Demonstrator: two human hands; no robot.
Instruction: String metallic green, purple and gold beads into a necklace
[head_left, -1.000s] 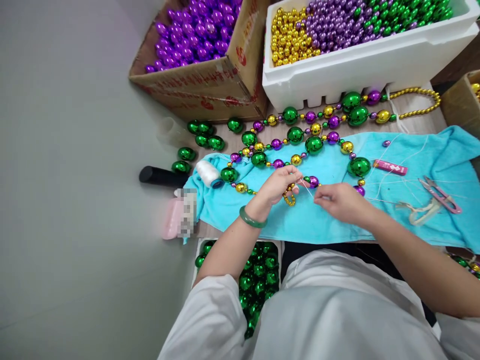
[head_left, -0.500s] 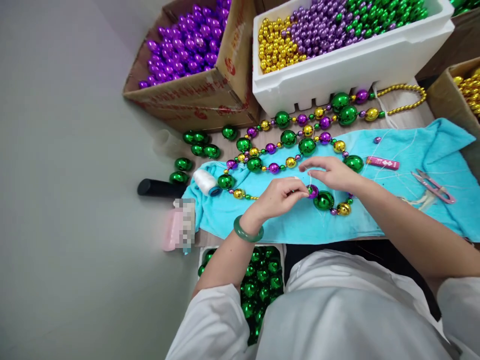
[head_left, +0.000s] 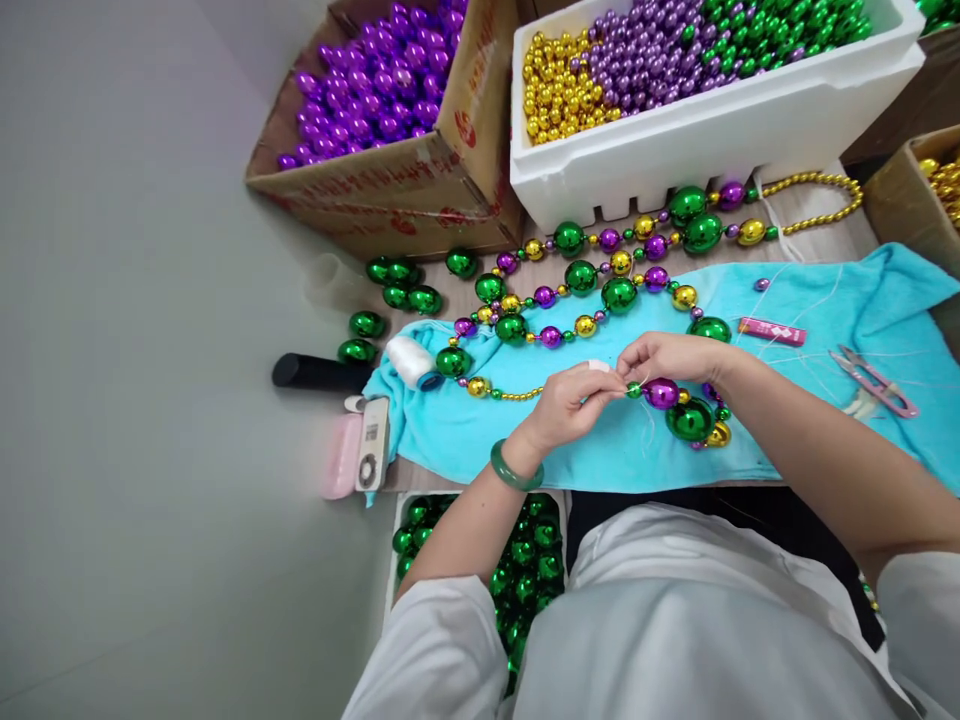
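Over the turquoise towel, my left hand and my right hand meet with their fingertips nearly touching. Both are closed in a pinch on a thin white thread at the end of a beaded garland. Just beside the left fingertips sits a small green bead. A purple bead follows it, below my right hand, then a large green bead and a gold bead. The rest of the garland lies looped behind my hands. My fingers partly hide the thread.
At the left lie a thread spool, several loose green beads and a black cylinder. Pink snips and a small pink packet lie right. Behind stand a cardboard box and a white foam box of beads.
My right hand has come down to meet my left, its spread fingers now pinched together. The left hand has shifted slightly right. The beads at the garland's end have moved right and toward me.
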